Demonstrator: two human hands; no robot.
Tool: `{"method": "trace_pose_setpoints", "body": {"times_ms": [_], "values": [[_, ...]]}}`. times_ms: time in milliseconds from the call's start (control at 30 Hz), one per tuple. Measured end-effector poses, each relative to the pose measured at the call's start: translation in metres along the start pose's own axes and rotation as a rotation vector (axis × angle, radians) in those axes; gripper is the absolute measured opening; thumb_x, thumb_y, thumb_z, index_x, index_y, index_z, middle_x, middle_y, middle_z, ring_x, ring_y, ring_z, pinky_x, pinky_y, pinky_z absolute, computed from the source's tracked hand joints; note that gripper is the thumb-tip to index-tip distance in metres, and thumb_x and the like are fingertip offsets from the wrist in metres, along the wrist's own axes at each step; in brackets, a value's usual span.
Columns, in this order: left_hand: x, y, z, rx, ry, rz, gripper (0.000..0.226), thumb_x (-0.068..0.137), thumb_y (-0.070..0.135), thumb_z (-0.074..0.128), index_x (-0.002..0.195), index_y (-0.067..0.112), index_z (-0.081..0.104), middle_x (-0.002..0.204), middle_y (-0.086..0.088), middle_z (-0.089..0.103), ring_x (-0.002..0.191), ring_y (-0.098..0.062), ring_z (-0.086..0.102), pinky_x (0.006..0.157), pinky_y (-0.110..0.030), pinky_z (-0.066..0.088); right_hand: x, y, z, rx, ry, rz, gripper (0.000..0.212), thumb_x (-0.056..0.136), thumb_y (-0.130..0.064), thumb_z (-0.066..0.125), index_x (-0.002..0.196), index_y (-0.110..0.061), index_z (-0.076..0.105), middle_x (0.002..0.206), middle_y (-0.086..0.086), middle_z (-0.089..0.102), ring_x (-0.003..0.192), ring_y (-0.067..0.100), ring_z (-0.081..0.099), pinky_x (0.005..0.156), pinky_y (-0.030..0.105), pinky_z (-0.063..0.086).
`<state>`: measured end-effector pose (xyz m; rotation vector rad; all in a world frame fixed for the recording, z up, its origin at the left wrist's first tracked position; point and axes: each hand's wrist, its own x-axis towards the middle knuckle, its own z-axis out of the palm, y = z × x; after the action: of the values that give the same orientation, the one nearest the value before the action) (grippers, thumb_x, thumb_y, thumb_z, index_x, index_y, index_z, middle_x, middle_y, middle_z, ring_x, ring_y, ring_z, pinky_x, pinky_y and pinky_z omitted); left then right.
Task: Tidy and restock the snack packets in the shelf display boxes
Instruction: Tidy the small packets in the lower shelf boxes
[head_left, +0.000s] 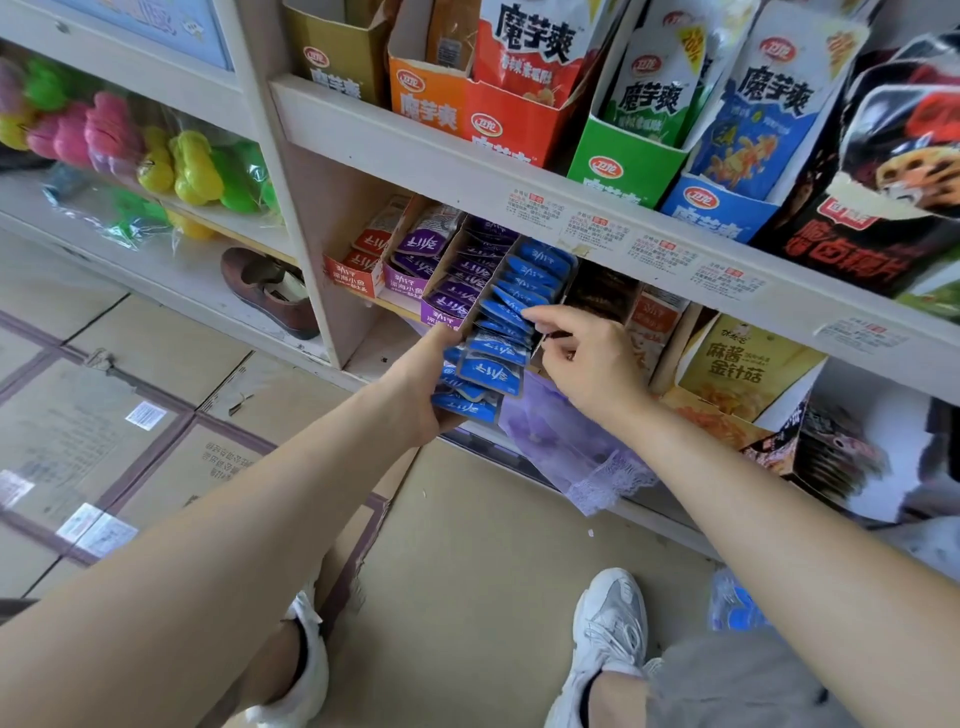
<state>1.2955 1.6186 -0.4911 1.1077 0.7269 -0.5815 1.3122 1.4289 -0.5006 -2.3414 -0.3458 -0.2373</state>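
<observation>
Seems to be the straightening step, mid-row in the blue snack packets (493, 364). Calls next for squaring the leaning packets upright, closing the splayed ones at the near end, then sliding the row far back into its place.

Pinches the top edge of one packet between index fingertip (543, 313) and thumb of the right hand (587, 364), with the other fingers loosely curled. Grasps the near end of the same row from the left with the left hand (415, 384), fingers wrapped underneath and mostly hidden. Holds the row drawn out to the near side of the lower shelf (402, 307), just right of the purple packet box (447, 312) and above a purple mesh bag (561, 436).
</observation>
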Motion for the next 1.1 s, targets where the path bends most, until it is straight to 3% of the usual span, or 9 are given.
{"method": "trace_pose_setpoints", "body": {"times_ms": [100,233,367,500,600,733,833,1000,1100], "values": [[-0.001,0.001,0.004,-0.003,0.039,-0.007,0.023,0.093,0.039,0.061,0.092,0.016,0.06,0.065,-0.004,0.074,0.072,-0.022,0.074,0.082,-0.037,0.062,-0.02,-0.008,-0.007,-0.02,-0.161,-0.074,0.058,0.072,-0.008,0.064,0.13,-0.016,0.066,0.13,-0.002,0.065,0.116,0.013,0.059,0.101,0.023,0.047],[0.001,0.002,0.003,-0.001,-0.022,-0.003,0.028,0.095,0.041,0.055,0.092,0.015,0.065,0.074,-0.005,0.076,0.079,-0.025,0.073,0.094,-0.041,0.059,-0.034,-0.015,0.005,-0.077,-0.192,-0.232,0.066,0.068,-0.047,0.078,0.126,-0.016,0.068,0.128,-0.003,0.063,0.114,0.016,0.056,0.102,0.021,0.041],[0.0,0.004,-0.003,-0.052,-0.089,-0.01,0.036,0.099,0.041,0.051,0.098,0.009,0.067,0.08,-0.009,0.077,0.071,-0.023,0.076,0.08,-0.037,0.059,-0.034,-0.018,0.016,-0.101,-0.186,-0.242,0.081,0.063,-0.068,0.076,0.126,-0.018,0.069,0.131,-0.002,0.061,0.114,0.016,0.052,0.102,0.021,0.037],[0.006,-0.001,-0.013,-0.216,-0.108,-0.027,0.04,0.094,0.038,0.054,0.114,0.005,0.064,0.109,-0.016,0.071,0.097,-0.033,0.074,0.09,-0.042,0.06,-0.03,-0.017,0.025,-0.082,-0.031,-0.241,0.053,0.069,-0.042,0.084,0.113,-0.014,0.075,0.121,0.003,0.068,0.102,0.018,0.056,0.095,0.026,0.044],[0.005,-0.004,-0.018,-0.301,-0.139,-0.028,0.021,0.098,0.025,0.06,0.109,0.008,0.056,0.1,-0.018,0.063,0.077,-0.03,0.072,0.074,-0.036,0.064,-0.025,-0.014,0.026,-0.055,0.038,-0.209,0.037,0.073,-0.023,0.085,0.108,-0.013,0.077,0.115,0.003,0.07,0.099,0.018,0.058,0.087,0.036,0.054],[0.007,-0.009,-0.017,-0.313,-0.188,-0.03,0.019,0.098,0.026,0.068,0.106,0.008,0.067,0.094,-0.014,0.064,0.075,-0.02,0.068,0.074,-0.024,0.061,-0.023,-0.008,0.026,-0.054,0.076,-0.178,0.036,0.076,-0.021,0.083,0.11,-0.013,0.076,0.114,0.001,0.071,0.102,0.023,0.061,0.084,0.042,0.056],[0.011,-0.013,-0.012,-0.246,-0.169,0.01,0.021,0.096,0.034,0.069,0.102,0.013,0.07,0.075,-0.005,0.069,0.063,-0.011,0.059,0.063,-0.016,0.055,-0.025,-0.01,0.028,-0.088,0.087,-0.159,0.038,0.075,-0.016,0.083,0.112,-0.012,0.075,0.113,0.002,0.073,0.103,0.023,0.063,0.087,0.04,0.055],[0.027,-0.025,-0.016,-0.09,-0.031,0.101,0.035,0.094,0.05,0.069,0.104,0.017,0.069,0.07,0.004,0.062,0.059,-0.01,0.047,0.06,-0.02,0.049,-0.01,-0.017,0.021,0.007,0.175,0.002,0.025,0.082,-0.014,0.079,0.107,-0.013,0.076,0.096,-0.005,0.071,0.079,0.019,0.064,0.078,0.04,0.055],[0.034,-0.03,-0.017,-0.028,-0.034,0.121,0.046,0.091,0.054,0.071,0.113,0.014,0.071,0.073,0.002,0.063,0.071,-0.015,0.053,0.075,-0.028,0.057,-0.008,-0.017,0.021,0.067,0.14,0.119,0.023,0.085,-0.019,0.079,0.107,-0.016,0.075,0.089,-0.008,0.071,0.072,0.017,0.067,0.075,0.038,0.057]]}}
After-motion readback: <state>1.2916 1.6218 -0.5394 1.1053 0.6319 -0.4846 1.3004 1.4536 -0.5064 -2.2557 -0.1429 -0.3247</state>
